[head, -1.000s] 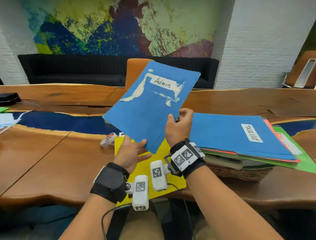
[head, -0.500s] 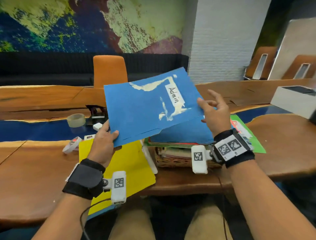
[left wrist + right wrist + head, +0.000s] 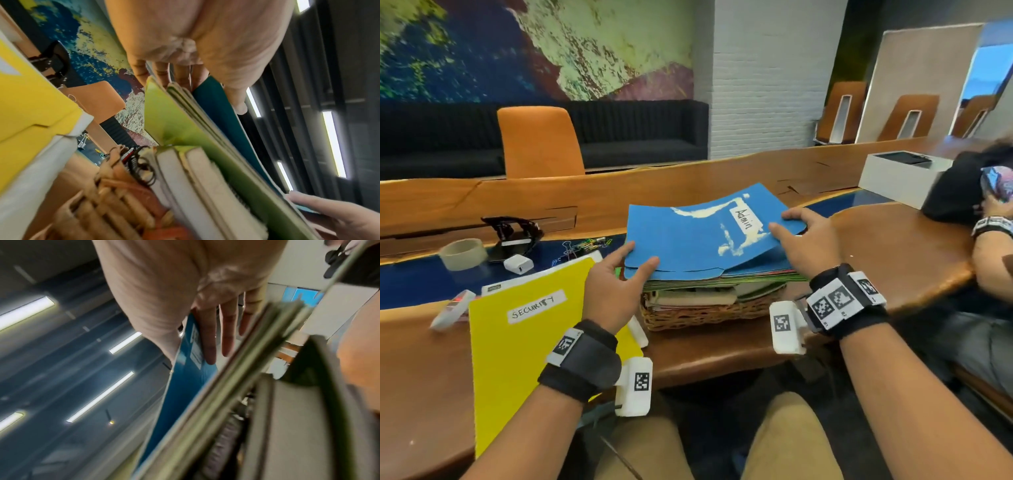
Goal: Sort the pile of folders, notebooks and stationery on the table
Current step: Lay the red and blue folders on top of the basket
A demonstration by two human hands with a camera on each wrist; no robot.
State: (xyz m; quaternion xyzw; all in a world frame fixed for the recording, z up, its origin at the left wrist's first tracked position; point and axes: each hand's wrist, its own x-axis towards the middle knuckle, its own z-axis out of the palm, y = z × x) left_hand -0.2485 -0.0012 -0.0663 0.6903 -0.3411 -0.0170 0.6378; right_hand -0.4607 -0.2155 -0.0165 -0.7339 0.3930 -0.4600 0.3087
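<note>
While the blue card "Admin" folder (image 3: 698,240) is lying on the multicoloured folder stack (image 3: 722,277), the left hand (image 3: 613,291) is pinching its near-left corner, the right hand (image 3: 810,246) its right edge.

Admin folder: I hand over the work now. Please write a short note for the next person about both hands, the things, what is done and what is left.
Left hand: pinches the Admin folder at its near left corner, thumb on top.
Right hand: pinches its right edge.
Admin folder: bowed, near edge on the stack over the basket, not yet flat.
Security folder: apart on the table, left of the basket.
Done: seemingly one folder separated.
Left: settle the Admin folder, sort the stack and the notebooks, gather the tape roll and clips.
</note>
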